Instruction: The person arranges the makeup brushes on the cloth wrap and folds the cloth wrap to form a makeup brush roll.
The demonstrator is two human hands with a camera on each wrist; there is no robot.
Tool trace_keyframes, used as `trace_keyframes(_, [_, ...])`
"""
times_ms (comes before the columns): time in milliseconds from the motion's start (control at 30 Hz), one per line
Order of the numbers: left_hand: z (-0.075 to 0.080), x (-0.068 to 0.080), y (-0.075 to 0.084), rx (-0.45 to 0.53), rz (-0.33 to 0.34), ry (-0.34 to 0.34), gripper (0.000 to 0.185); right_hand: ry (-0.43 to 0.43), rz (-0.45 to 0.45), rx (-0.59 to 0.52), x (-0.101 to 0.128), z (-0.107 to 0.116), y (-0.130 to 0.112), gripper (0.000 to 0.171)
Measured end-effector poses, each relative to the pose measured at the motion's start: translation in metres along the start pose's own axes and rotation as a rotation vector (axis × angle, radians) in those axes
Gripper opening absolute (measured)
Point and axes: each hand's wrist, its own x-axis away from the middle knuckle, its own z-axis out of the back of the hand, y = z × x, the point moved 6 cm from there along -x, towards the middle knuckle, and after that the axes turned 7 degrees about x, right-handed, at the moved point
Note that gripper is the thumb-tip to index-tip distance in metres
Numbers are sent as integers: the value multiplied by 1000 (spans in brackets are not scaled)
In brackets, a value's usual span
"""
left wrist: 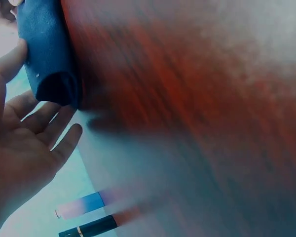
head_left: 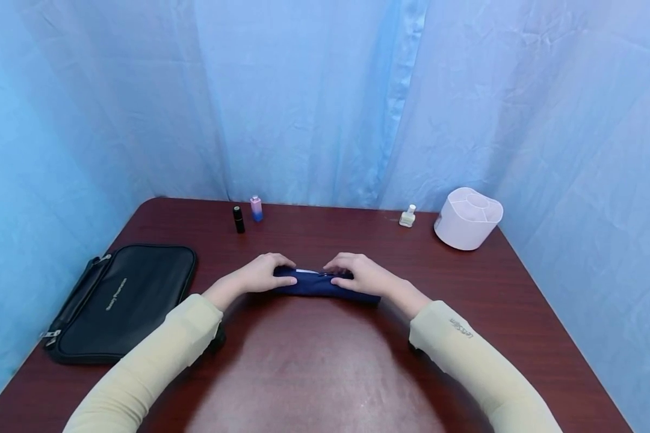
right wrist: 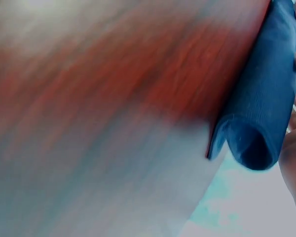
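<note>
A dark navy piece of fabric-like material [head_left: 316, 286], rolled into a tube, lies crosswise on the table in the head view. At its left part my left hand [head_left: 261, 274] holds it, thumb on the near side and fingers on the far side. The right hand [head_left: 365, 276] grips it likewise farther right. A narrow white strip shows along its top between the hands. In the left wrist view the roll's [left wrist: 47, 47] hollow end faces the camera. Its other end, in the right wrist view, is an open coil with a loose flap [right wrist: 217, 143] beside it.
On the left of the brown table [head_left: 314, 373] lies a black zipped case [head_left: 135, 300]. Toward the back stand a black tube [head_left: 239, 220], a pink-and-blue bottle [head_left: 256, 208], a small white-capped bottle [head_left: 407, 217] and a white divided holder [head_left: 466, 225]. Blue curtains [head_left: 303, 108] hang behind.
</note>
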Motion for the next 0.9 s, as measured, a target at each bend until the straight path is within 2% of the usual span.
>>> trace_keyframes(167, [-2, 2, 1, -5, 8, 12, 43, 24, -42, -2, 14, 14, 13, 32])
trace_keyframes(267, [-4, 2, 0, 5, 49, 30, 40, 37, -52, 24, 24, 19, 21, 26])
trace_keyframes(433, [-5, -2, 1, 19, 82, 76, 35, 49, -33, 94, 34, 17, 28, 15])
trace_keyframes(600, [-2, -5, 0, 6, 106, 101, 35, 49, -38, 116, 35, 15, 31, 15])
trace_keyframes(767, [11, 1, 4, 16, 99, 122, 45, 34, -84, 78, 38, 26, 29, 21])
trace_keyframes(900, [36, 16, 10, 51, 79, 210, 56, 92, -132, 82, 49, 53, 27, 26])
